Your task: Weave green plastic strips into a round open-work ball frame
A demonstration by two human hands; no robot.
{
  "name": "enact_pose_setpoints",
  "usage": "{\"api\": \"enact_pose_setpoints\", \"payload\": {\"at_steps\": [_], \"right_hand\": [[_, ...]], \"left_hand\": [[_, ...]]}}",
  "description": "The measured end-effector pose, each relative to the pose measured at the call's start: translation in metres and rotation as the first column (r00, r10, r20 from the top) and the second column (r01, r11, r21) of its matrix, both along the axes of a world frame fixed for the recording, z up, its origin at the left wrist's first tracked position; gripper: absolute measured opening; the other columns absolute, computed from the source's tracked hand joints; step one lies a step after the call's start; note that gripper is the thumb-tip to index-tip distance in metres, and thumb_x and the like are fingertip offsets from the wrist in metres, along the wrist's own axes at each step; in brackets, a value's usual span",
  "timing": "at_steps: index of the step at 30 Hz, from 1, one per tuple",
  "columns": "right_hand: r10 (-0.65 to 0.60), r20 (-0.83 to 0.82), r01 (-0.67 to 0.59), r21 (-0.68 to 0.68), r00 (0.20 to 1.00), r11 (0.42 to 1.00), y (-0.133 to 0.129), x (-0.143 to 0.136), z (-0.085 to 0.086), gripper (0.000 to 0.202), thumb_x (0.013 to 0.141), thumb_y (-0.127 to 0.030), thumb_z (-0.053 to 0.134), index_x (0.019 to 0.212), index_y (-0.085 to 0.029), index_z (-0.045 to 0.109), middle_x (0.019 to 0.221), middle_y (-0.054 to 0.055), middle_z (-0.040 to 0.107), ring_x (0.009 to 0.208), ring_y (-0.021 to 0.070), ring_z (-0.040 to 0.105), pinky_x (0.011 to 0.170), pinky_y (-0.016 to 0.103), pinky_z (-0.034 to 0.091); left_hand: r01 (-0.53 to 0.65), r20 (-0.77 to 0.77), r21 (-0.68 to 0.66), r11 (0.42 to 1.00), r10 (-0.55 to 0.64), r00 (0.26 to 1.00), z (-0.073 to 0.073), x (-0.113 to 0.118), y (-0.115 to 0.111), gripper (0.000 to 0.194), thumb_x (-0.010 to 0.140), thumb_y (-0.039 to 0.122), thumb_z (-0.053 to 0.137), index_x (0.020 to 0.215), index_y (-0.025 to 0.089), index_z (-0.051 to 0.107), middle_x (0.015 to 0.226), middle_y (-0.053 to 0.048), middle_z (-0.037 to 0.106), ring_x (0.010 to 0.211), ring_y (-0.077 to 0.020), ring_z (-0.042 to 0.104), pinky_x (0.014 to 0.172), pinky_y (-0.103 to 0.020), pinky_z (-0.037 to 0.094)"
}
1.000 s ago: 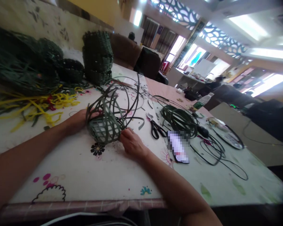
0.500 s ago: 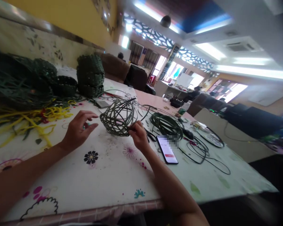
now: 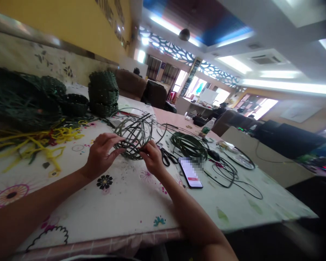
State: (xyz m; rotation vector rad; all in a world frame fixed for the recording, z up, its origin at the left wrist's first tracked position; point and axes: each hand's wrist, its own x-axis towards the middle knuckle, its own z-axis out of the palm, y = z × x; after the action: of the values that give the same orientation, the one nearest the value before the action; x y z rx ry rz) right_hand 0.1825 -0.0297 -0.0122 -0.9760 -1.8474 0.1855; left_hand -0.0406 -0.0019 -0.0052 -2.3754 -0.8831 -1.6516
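Observation:
A round, open-weave ball of dark green strips (image 3: 133, 132) sits over the patterned tablecloth, between my two hands. My left hand (image 3: 101, 154) is at its left side, thumb and fingers closed on the near-left strips. On the near right, my right hand (image 3: 152, 156) pinches a strip of the same ball. One loose strip end curves out from the ball's right side. Just right of my right hand lie black-handled scissors (image 3: 168, 156).
A coil of green strip (image 3: 188, 145) and a lit phone (image 3: 190, 174) lie to the right, with loose loops of strip beyond. Yellow stems (image 3: 43, 145) lie at left. Dark green woven baskets (image 3: 103, 90) stand behind. A bottle (image 3: 208, 126) is farther back.
My left hand has moved right and closed on the ball, where before it hovered open beside it. My right hand keeps its pinch, slightly farther left in view. The camera has shifted slightly.

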Motion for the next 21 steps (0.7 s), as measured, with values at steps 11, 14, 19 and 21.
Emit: {"api": "enact_pose_setpoints", "payload": {"at_steps": [11, 14, 19, 21], "right_hand": [[-0.07, -0.084, 0.065, -0.063, 0.994, 0.996, 0.005, -0.006, -0.001, 0.013, 0.081, -0.02, 0.056, 0.071, -0.02, 0.047, 0.081, 0.001, 0.045, 0.076, 0.0156, 0.046, 0.069, 0.028, 0.041], [-0.071, -0.068, 0.068, -0.036, 0.995, 0.997, 0.001, -0.006, 0.0, 0.011, 0.082, -0.019, 0.055, 0.073, -0.02, 0.048, 0.084, 0.002, 0.047, 0.078, 0.0161, 0.047, 0.07, 0.029, 0.041], [-0.077, -0.042, 0.078, 0.013, 0.996, 0.997, -0.006, -0.008, 0.0, 0.012, 0.083, -0.019, 0.054, 0.074, -0.02, 0.047, 0.084, 0.002, 0.046, 0.079, 0.0168, 0.048, 0.071, 0.03, 0.042], [-0.076, -0.044, 0.078, 0.044, 0.996, 0.996, -0.009, -0.007, 0.0, 0.011, 0.085, -0.019, 0.053, 0.075, -0.02, 0.048, 0.084, 0.003, 0.047, 0.081, 0.0173, 0.048, 0.073, 0.031, 0.042]], "left_hand": [[0.025, 0.059, -0.079, 0.997, -0.021, 0.998, 0.0, 0.006, 0.012, 0.015, 0.091, 0.036, 0.064, 0.096, 0.023, 0.067, 0.094, -0.005, 0.064, 0.094, -0.0218, 0.06, 0.089, -0.037, 0.05], [0.033, 0.024, -0.025, 0.999, -0.032, 0.999, -0.002, 0.004, 0.009, 0.017, 0.091, 0.035, 0.064, 0.102, 0.022, 0.067, 0.097, -0.006, 0.063, 0.098, -0.0228, 0.059, 0.09, -0.038, 0.05], [0.06, 0.029, -0.017, 0.998, -0.06, 0.998, 0.008, -0.009, 0.001, 0.019, 0.093, 0.032, 0.061, 0.11, 0.023, 0.065, 0.103, -0.006, 0.062, 0.103, -0.0219, 0.06, 0.098, -0.041, 0.049], [0.02, 0.06, 0.015, 1.0, -0.021, 0.998, 0.018, -0.018, -0.002, 0.018, 0.093, 0.03, 0.061, 0.109, 0.022, 0.065, 0.104, -0.005, 0.062, 0.105, -0.0211, 0.059, 0.102, -0.042, 0.048]]}}
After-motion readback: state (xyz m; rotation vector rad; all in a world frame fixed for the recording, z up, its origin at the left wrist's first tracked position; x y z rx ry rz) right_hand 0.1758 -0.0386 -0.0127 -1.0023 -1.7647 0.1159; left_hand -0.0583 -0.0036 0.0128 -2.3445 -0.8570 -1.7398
